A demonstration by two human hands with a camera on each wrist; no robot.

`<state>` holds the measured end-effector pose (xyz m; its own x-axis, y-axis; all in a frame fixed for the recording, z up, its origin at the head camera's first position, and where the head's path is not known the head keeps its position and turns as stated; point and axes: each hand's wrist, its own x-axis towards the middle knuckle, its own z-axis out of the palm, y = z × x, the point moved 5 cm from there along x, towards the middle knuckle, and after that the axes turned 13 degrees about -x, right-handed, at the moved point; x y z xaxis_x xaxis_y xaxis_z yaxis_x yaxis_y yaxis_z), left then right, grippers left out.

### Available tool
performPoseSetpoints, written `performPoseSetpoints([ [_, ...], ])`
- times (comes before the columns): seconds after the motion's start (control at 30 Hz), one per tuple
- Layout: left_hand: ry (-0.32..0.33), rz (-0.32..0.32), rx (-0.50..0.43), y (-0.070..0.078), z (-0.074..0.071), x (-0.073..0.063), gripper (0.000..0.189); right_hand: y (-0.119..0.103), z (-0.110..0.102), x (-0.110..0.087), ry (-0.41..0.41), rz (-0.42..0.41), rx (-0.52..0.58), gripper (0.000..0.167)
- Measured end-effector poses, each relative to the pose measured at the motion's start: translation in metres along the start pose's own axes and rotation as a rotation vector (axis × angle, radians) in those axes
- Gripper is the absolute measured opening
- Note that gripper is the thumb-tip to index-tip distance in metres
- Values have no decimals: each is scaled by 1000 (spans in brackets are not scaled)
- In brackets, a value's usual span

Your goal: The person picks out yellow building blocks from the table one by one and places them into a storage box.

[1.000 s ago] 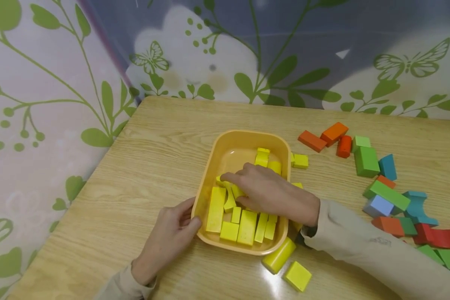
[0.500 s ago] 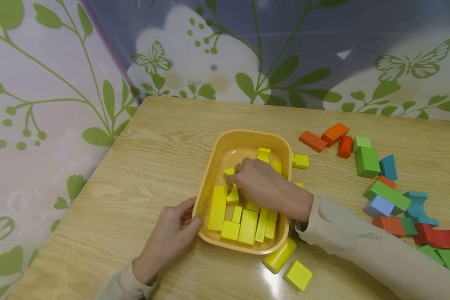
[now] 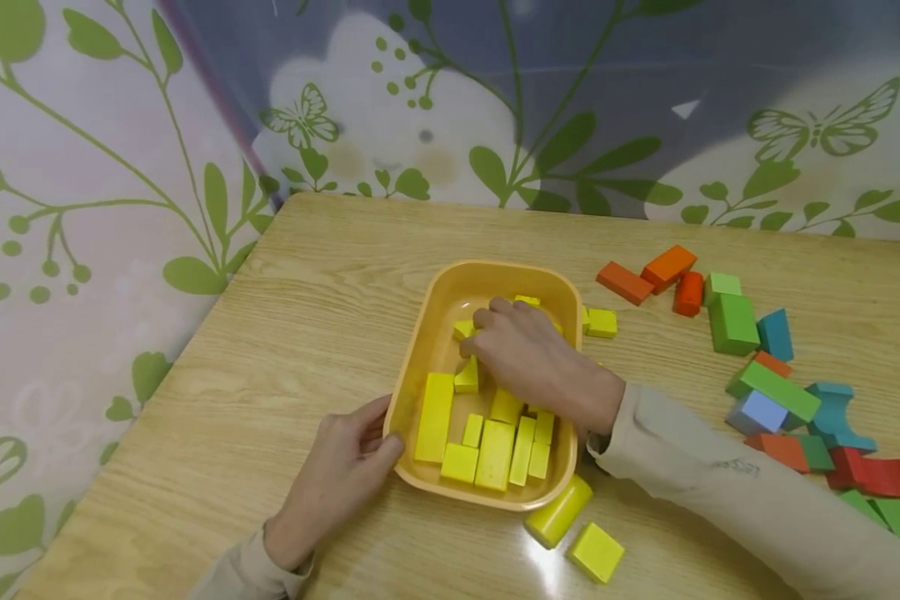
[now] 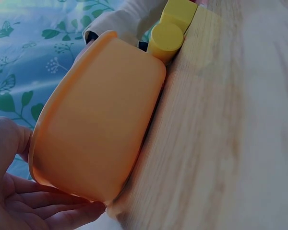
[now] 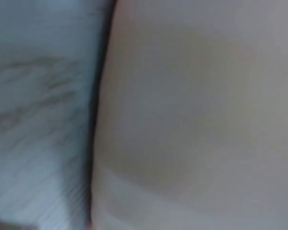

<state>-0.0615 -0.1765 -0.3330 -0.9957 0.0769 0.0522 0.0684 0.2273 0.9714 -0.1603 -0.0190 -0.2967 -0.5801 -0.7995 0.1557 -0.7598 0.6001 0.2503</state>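
Observation:
At its left side, my left hand grips the orange plastic bin, thumb on the rim and fingers against the outer wall. In the left wrist view those fingers curl under the bin's lower corner. My right hand reaches inside over the right wall, fingers bent down around a yellow curved block. The block's ends show beside the thumb and fingertips; its middle is hidden. Toward the near side lie a long yellow block, a yellow rectangular block and several smaller yellow pieces.
Outside the bin, a yellow cylinder and a yellow square block lie near its front right corner. Another yellow block sits beyond the right wall. Orange, green, blue and red blocks, among them a green block, spread across the table's right side.
My right hand has shifted the curved block away from me, toward the bin's far end, turning it more upright in the head view. The left hand keeps its hold on the bin.

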Motion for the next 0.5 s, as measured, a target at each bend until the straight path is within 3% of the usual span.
performPoseSetpoints([
  [0.3, -4, 9, -14, 0, 0, 0, 44, 2, -3, 5, -50, 10, -36, 25],
  [0.5, -6, 6, -25, -1, -1, -1, 44, 12, -14, 12, -71, 53, 54, 31],
])
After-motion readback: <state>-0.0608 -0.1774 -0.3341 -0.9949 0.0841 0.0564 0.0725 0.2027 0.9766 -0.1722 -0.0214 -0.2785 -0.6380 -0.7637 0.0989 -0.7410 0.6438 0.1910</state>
